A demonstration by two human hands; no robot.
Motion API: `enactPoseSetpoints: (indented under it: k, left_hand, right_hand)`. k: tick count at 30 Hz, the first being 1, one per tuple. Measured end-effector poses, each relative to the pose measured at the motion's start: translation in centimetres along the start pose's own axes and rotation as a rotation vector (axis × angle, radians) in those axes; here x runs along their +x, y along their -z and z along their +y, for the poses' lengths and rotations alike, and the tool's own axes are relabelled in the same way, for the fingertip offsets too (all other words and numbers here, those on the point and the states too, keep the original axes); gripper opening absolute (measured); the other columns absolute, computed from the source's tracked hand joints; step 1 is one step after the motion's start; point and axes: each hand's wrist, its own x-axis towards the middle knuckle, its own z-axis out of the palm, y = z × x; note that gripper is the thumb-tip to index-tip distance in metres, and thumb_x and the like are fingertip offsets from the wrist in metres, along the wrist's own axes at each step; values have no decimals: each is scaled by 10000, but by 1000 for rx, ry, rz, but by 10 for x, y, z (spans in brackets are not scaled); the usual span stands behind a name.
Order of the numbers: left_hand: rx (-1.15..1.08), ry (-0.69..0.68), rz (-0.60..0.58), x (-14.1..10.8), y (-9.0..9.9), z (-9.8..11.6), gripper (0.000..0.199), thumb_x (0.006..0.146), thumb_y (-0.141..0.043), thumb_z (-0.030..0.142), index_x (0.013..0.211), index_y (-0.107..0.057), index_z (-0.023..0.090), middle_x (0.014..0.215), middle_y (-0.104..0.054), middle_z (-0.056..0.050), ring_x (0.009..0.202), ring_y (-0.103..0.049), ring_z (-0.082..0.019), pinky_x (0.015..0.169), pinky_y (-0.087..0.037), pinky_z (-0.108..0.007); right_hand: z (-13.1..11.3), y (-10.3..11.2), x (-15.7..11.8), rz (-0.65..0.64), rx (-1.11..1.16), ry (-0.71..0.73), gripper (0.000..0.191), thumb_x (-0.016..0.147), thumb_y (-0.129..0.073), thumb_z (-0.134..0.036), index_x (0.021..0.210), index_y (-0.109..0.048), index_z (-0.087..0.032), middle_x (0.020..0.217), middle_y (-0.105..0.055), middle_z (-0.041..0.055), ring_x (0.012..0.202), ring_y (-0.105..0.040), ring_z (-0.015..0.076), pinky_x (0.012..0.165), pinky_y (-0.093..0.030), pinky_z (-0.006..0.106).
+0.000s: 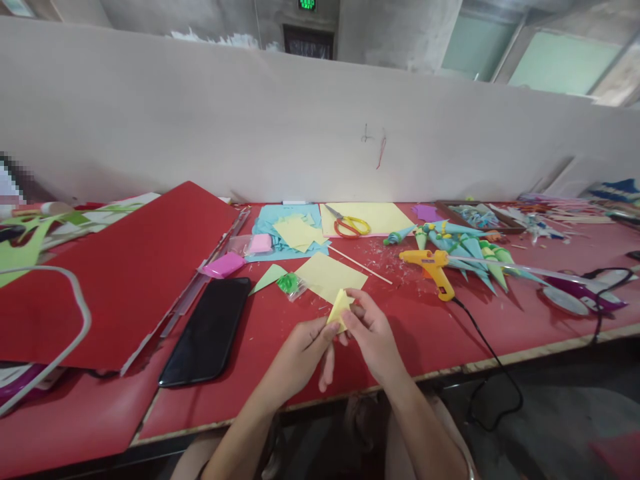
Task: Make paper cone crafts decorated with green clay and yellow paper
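A small piece of yellow paper, rolled or folded to a point at the top, is held between both hands above the table's front edge. My left hand pinches its lower left side with thumb and fingers. On the other side, my right hand grips it, thumb in front and fingers behind. Just beyond lies a flat yellow sheet. A small bag of green material and a pale green paper piece are left of that sheet. A thin stick lies to its right.
A yellow glue gun with a trailing cord lies right, near blue and green paper cones. Scissors rest at the back. A black phone and a large red board occupy the left. A white partition stands behind.
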Motion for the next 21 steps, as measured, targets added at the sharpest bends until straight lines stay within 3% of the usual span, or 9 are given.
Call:
enactPoseSetpoints:
  k: [3,6,12,16,18,21]
  left_hand:
    - [17,86,-83,-2,3,-1,399,844,-308,507,763,-501,168,320,-439,103,257,-356,-58,343,-295,-151]
    - [77,164,-197,-3,7,-1,403,831,-322,519,740,-501,169,332,-454,94,259,-358,-59,322,-270,-150]
    - [197,152,-170,-1,9,0,358,844,-336,437,701,-513,161,325,-436,97,286,-360,-53,369,-297,-151]
    - [214,167,-200,-1,10,2,349,839,-347,424,687,-520,162,326,-435,97,281,-345,-54,354,-279,-155]
    - [207,174,-200,-2,10,3,353,836,-347,432,685,-520,164,329,-446,93,280,-355,-57,350,-286,-154]
    - [156,159,-134,-2,11,2,353,830,-339,465,701,-499,178,322,-439,99,275,-370,-65,341,-299,-153]
  right_hand:
    - [-6,8,1,-161,-58,-76,192,764,-581,-355,811,-567,-169,568,-520,-53,468,-483,72,507,-395,210]
    - [-11,14,1,-264,-119,-137,212,742,-606,-364,779,-596,-156,546,-543,-44,476,-515,88,528,-404,226]
    - [-9,11,-1,-146,-306,-89,303,839,-455,-400,759,-607,-150,450,-534,-37,417,-471,88,443,-341,198]
    - [-5,9,0,-36,-390,-15,402,834,-428,-458,613,-565,-152,454,-494,-30,442,-470,95,448,-346,203]
    - [-5,9,1,-53,-355,-44,411,818,-433,-494,616,-551,-156,460,-470,-37,428,-446,91,427,-333,203]
    - [-5,9,2,-188,-239,-116,375,796,-460,-519,716,-541,-162,496,-482,-44,443,-444,89,444,-346,203]
